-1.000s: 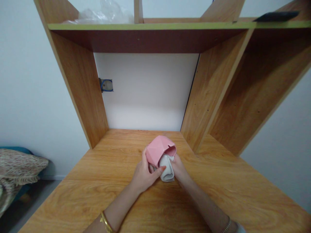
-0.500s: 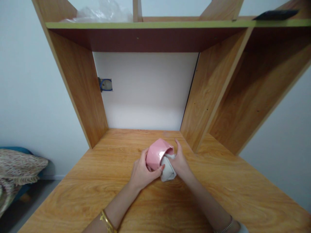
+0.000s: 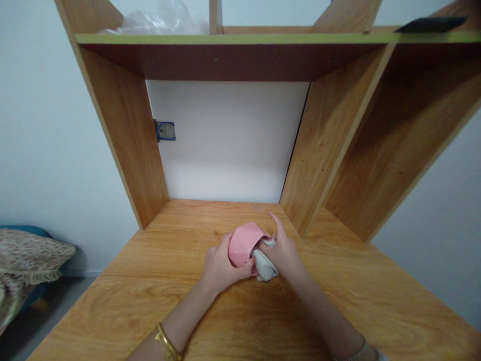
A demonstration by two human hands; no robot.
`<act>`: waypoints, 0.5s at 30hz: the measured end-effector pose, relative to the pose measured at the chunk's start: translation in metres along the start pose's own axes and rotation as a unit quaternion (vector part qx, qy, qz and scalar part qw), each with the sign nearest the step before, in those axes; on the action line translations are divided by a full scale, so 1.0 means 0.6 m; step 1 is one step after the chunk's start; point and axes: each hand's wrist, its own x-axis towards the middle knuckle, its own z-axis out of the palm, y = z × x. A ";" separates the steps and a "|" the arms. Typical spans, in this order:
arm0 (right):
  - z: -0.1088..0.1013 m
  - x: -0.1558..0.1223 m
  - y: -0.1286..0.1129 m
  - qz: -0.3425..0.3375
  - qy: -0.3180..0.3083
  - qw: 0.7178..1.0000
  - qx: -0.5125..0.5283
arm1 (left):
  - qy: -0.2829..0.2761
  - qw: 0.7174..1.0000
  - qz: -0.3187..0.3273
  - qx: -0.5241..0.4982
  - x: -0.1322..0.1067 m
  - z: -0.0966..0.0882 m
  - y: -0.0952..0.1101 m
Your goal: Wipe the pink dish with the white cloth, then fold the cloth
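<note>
A glossy pink faceted bowl (image 3: 245,241) is tipped on its side, its opening turned to the right. Wrapped round its left side and near rim is my left hand (image 3: 221,265), thumb at the rim. A pale grey cloth (image 3: 265,265) is bunched in the mouth of the bowl and hangs out below it. My right hand (image 3: 282,250) presses the cloth inside the opening, with its thumb raised; the fingertips are hidden in the bowl and cloth.
Under my arms spreads a wooden desk (image 3: 180,301). Upright wooden panels and a shelf (image 3: 233,39) with a clear plastic bag (image 3: 165,20) and a dark flat object (image 3: 432,23) frame it. A wall socket box (image 3: 166,131) shows at the back left. A fringed blanket (image 3: 33,255) lies at far left.
The bowl has tilted a little and shifted slightly right and down. My right hand has moved slightly right with the cloth, which hangs in a different fold.
</note>
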 end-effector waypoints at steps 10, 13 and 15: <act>0.017 -0.001 0.014 -0.017 0.006 0.998 -0.057 | -0.009 0.999 -0.028 -0.025 0.003 0.009 -0.004; 0.020 0.001 0.018 -0.016 0.000 0.999 -0.052 | -0.013 0.999 -0.034 -0.038 0.004 0.012 -0.006; 0.020 0.003 0.018 -0.015 -0.004 0.999 -0.036 | -0.011 0.998 -0.039 -0.039 0.004 0.014 -0.008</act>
